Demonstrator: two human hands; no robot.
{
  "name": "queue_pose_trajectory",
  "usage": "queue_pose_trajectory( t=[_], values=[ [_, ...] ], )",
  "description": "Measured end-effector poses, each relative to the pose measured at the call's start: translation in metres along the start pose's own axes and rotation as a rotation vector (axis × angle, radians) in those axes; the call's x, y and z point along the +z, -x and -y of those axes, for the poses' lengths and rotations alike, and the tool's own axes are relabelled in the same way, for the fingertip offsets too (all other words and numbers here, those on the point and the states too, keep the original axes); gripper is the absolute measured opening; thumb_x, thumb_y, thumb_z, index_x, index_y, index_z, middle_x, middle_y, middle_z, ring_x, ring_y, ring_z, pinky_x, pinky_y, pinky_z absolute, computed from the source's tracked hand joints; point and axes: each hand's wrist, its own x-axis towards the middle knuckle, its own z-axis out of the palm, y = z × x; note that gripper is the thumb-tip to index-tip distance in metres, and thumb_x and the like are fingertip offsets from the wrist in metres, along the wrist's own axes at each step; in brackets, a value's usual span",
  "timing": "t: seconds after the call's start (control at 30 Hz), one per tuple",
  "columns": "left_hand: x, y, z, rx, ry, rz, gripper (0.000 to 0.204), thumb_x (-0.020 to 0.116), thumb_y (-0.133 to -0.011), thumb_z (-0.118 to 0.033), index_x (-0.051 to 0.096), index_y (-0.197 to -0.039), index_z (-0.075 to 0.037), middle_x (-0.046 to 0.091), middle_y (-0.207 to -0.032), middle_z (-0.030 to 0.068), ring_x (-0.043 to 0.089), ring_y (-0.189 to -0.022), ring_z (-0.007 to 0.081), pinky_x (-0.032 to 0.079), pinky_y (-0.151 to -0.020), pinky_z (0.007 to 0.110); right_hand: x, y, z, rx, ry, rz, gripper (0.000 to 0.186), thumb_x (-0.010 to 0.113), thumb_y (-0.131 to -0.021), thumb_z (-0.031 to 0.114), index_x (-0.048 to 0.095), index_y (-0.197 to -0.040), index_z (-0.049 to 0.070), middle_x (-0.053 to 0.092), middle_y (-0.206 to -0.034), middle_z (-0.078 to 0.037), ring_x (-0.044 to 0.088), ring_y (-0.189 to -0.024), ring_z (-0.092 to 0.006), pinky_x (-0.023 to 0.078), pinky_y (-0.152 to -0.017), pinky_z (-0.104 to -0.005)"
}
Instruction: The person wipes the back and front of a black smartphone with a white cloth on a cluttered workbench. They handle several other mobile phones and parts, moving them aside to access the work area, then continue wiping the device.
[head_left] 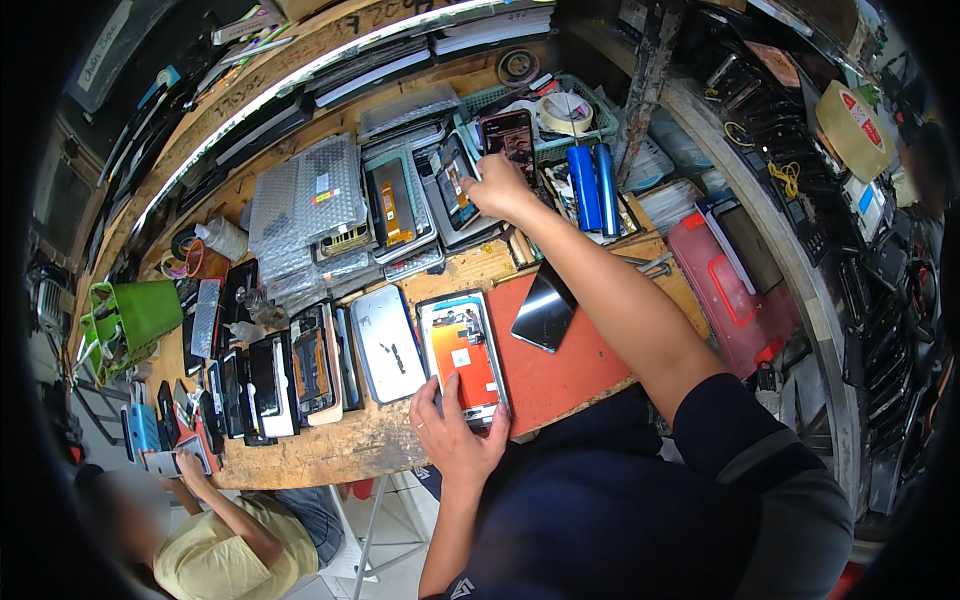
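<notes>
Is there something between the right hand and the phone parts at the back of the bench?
Nothing visible. The right hand already touches the upright phone parts. The left hand rests on the orange-backed screen panel.

Bare red mat (570,375) amid phone parts (300,370)
</notes>
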Motion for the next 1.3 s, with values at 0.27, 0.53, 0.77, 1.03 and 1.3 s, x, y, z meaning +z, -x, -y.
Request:
queue_pose_trajectory(
  t=[0.27, 0.53, 0.77, 1.03, 1.3],
  values=[
    [0.0, 0.001, -0.001, -0.013, 0.003, -0.002, 0.075, 0.082, -0.079, -0.042, 0.06, -0.138, -0.001, 0.052, -0.137, 0.0277, 0.048, -0.131, 0.0466, 0.039, -0.11, 0.058, -0.007, 0.009, 0.002, -0.229, 0.225, 0.117, 0.034, 0.079, -0.093, 0.024, 0.073, -0.094, -0.009, 0.075, -0.097, -0.03, 0.076, -0.095, -0.0436, 0.061, -0.084, -0.05],
    [0.001, 0.002, 0.0, -0.019, 0.002, 0.006, 0.076, 0.082, -0.081, -0.043, 0.06, -0.14, -0.001, 0.051, -0.138, 0.0278, 0.048, -0.13, 0.0468, 0.039, -0.111, 0.059, -0.034, 0.042, -0.013, -0.608, 0.592, 0.323, 0.029, 0.074, -0.085, 0.008, 0.075, -0.113, 0.0, 0.07, -0.119, -0.023, 0.068, -0.115, -0.0406, 0.06, -0.092, -0.0503],
    [0.007, 0.007, 0.006, 0.027, 0.002, -0.109, 0.09, 0.077, -0.088, -0.044, 0.043, -0.158, 0.001, 0.043, -0.152, 0.0345, 0.045, -0.136, 0.0523, 0.034, -0.116, 0.061, -0.009, 0.063, -0.031, -0.947, 0.667, 0.051, 0.013, 0.064, -0.088, 0.008, 0.072, -0.098, 0.007, 0.069, -0.106, -0.009, 0.065, -0.107, -0.0257, 0.052, -0.086, -0.0415],
    [0.006, 0.008, 0.008, 0.008, 0.043, -0.089, 0.088, 0.078, -0.087, -0.036, 0.042, -0.156, 0.004, 0.043, -0.152, 0.0345, 0.045, -0.135, 0.0527, 0.035, -0.114, 0.061, -0.053, 0.032, -0.029, -0.917, 0.276, 0.098, 0.024, 0.075, -0.086, -0.003, 0.057, -0.1, 0.006, 0.058, -0.101, -0.012, 0.059, -0.101, -0.0339, 0.054, -0.083, -0.0448],
    [0.004, 0.008, 0.007, 0.011, 0.035, -0.081, 0.082, 0.079, -0.085, -0.033, 0.047, -0.153, 0.002, 0.046, -0.15, 0.0317, 0.047, -0.135, 0.0498, 0.036, -0.114, 0.059, -0.068, 0.018, -0.016, -0.956, 0.25, 0.112, 0.019, 0.073, -0.09, 0.001, 0.059, -0.104, 0.002, 0.06, -0.105, -0.014, 0.06, -0.107, -0.0359, 0.053, -0.09, -0.0463]
  ],
)
